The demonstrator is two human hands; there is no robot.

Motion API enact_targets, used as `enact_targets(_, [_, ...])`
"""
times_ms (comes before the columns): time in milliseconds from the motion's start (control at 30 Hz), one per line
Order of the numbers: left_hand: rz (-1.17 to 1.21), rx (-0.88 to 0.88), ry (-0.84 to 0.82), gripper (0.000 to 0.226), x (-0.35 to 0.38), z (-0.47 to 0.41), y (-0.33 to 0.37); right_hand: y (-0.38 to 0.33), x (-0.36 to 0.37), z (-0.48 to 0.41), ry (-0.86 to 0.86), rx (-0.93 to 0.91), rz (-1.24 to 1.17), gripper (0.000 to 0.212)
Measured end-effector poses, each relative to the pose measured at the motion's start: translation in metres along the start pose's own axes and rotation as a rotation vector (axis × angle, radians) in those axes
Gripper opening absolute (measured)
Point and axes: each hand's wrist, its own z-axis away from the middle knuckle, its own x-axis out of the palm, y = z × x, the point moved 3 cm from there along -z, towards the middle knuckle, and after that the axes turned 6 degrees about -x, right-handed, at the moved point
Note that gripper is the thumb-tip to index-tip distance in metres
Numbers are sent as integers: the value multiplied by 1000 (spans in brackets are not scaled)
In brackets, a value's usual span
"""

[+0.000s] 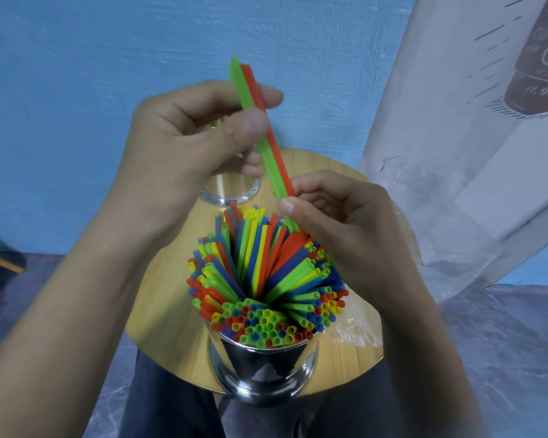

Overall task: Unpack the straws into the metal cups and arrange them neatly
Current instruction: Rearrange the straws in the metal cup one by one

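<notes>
A shiny metal cup point(263, 368) stands at the near edge of a small round wooden table point(171, 314), packed with several red, green, blue and yellow straws point(266, 279) that fan outward. A few green and red straws point(260, 128) are lifted above it, tilted up and away. My left hand point(184, 143) pinches them near the upper part between thumb and fingers. My right hand point(339, 216) pinches their lower end just above the full cup. A second metal cup point(230, 191) stands behind, mostly hidden by my left hand.
Crumpled clear plastic wrapping point(356, 333) lies on the table's right side, and more plastic point(431, 222) lies against a white printed box point(487, 121) at right. A blue wall is behind. My legs are under the table.
</notes>
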Motion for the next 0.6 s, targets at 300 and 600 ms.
enact_targets(300, [264,25,199,29,-13,-7,6,3,-7,4,35,15,-62,11])
enact_targets(600, [350,-249,188,13,3,10,-15,8,-15,4,358,28,-632,14])
